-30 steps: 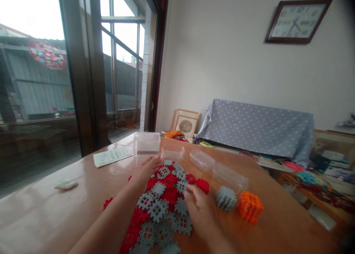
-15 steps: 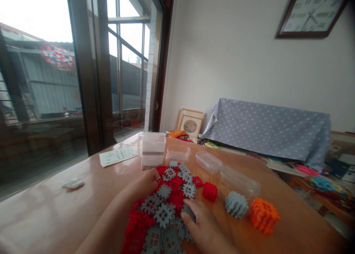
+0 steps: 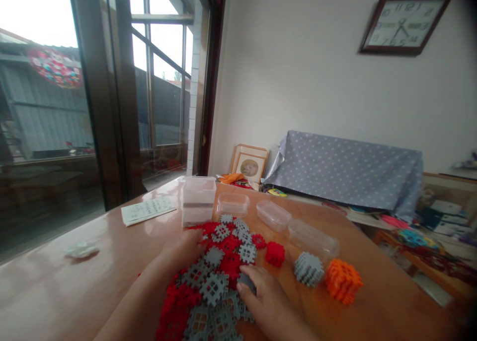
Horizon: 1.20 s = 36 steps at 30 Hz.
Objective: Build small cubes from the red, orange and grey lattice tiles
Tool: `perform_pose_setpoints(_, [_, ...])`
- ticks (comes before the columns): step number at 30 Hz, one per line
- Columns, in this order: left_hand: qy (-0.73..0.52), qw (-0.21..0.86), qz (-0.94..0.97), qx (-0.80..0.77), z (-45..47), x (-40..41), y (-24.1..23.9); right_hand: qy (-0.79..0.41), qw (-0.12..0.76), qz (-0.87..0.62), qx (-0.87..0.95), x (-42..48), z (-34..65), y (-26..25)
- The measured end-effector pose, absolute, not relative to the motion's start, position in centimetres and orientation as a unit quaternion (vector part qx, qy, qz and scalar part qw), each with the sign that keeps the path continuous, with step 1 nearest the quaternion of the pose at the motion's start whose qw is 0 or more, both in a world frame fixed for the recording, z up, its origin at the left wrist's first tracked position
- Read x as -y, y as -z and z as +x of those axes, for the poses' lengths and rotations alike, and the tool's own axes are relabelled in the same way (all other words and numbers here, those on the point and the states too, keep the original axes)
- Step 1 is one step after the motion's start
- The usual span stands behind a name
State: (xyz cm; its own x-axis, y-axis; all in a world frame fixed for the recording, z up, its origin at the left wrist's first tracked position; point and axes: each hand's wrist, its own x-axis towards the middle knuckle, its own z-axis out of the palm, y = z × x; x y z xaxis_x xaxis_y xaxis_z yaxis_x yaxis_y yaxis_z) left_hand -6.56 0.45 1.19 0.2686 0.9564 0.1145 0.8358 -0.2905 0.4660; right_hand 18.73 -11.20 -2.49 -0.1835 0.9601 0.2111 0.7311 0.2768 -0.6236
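Observation:
A heap of flat red and grey interlocking tiles [image 3: 216,281] lies on the brown table [image 3: 112,261]. My left hand [image 3: 184,249] rests on the heap's far left edge, fingers curled down among the tiles. My right hand [image 3: 263,301] lies on the heap's right side with its fingers closed on a grey tile [image 3: 246,283]. To the right stand three built cubes: a red cube [image 3: 275,253], a grey cube [image 3: 308,269] and an orange cube [image 3: 343,280].
Clear plastic tubs stand behind the heap: a stacked one [image 3: 198,199], then low ones [image 3: 232,204], [image 3: 274,214], [image 3: 313,239]. A printed paper [image 3: 148,210] and a white scrap [image 3: 80,250] lie at the left. A window is left, a covered couch [image 3: 346,170] beyond.
My right hand has drawn back from the red cube onto the heap's right side and closed on a grey tile. My left hand slid nearer along the heap's left edge.

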Motion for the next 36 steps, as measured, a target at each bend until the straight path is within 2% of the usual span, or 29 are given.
perform_pose_setpoints(6, [-0.349, 0.199, 0.692, -0.6, -5.1, 0.0, -3.7, -0.184, 0.329, -0.564, 0.735, 11.0, 18.8, 2.3])
perform_pose_setpoints(7, [-0.39, 0.238, 0.669, -0.586, -4.6, 0.0, -3.7, -0.18, 0.341, -0.566, 0.728, 11.0, 18.9, 2.3])
perform_pose_setpoints(11, [-0.481, 0.541, 0.534, -0.435, -2.3, 0.6, -2.8, -0.185, 0.408, -0.573, 0.686, 10.7, 18.9, 2.3])
perform_pose_setpoints(16, [-0.465, 0.703, 0.425, -0.329, 0.1, 1.7, -1.5, -0.223, 0.496, -0.571, 0.615, 10.2, 18.6, 2.9])
perform_pose_setpoints(22, [-0.412, 0.764, 0.393, -0.304, 2.3, 3.2, -0.9, -0.18, 0.533, -0.591, 0.578, 10.1, 18.2, 2.7])
perform_pose_setpoints(30, [-0.369, 0.781, 0.419, -0.279, 3.9, 4.4, 0.2, -0.131, 0.516, -0.626, 0.57, 10.1, 18.5, 2.0])
perform_pose_setpoints(36, [-0.366, 0.785, 0.408, -0.289, 3.7, 4.2, 0.1, -0.106, 0.467, -0.635, 0.606, 10.1, 19.4, 2.0])
